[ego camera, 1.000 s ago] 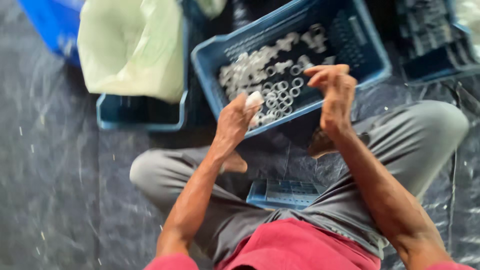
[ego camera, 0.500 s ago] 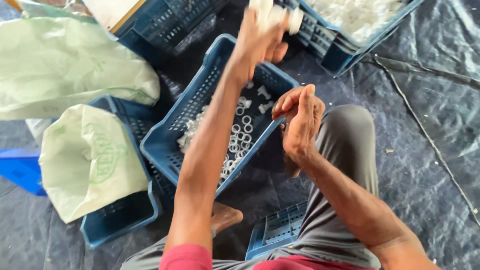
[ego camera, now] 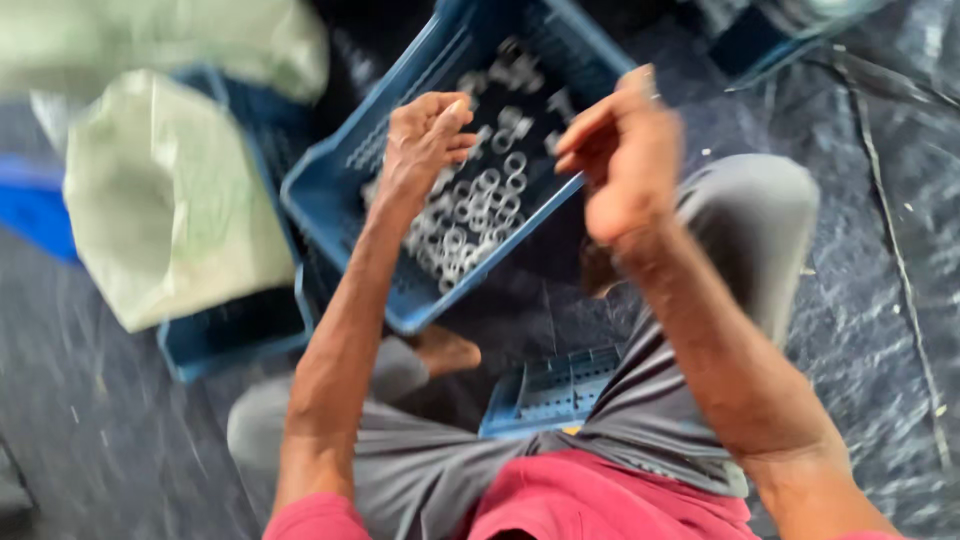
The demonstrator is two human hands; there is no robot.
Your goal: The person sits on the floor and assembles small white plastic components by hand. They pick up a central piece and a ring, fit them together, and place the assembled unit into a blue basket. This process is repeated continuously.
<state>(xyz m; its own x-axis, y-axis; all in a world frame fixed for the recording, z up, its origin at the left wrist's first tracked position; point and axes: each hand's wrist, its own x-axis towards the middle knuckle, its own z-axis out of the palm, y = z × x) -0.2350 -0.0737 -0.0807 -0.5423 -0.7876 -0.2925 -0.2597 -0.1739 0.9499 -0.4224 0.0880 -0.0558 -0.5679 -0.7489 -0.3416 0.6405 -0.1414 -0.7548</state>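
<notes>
Left hand (ego camera: 425, 140) had come back down from where it was stretched toward the far crate half a second before; its fingers were curled loosely over the white rings (ego camera: 478, 205) in the blue crate (ego camera: 330, 195), too blurry to tell if it gripped any. Right hand (ego camera: 625, 150) hovered at the crate's right edge, fingers pinched together, holding nothing I could make out. Pale green sack (ego camera: 165, 200) sat left of the crate.

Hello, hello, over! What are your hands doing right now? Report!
Left hand curled over the blue crate, fingers down among the white rings. Right hand raised beside it, contents too blurred to tell. Nothing blocking the crate.
</notes>
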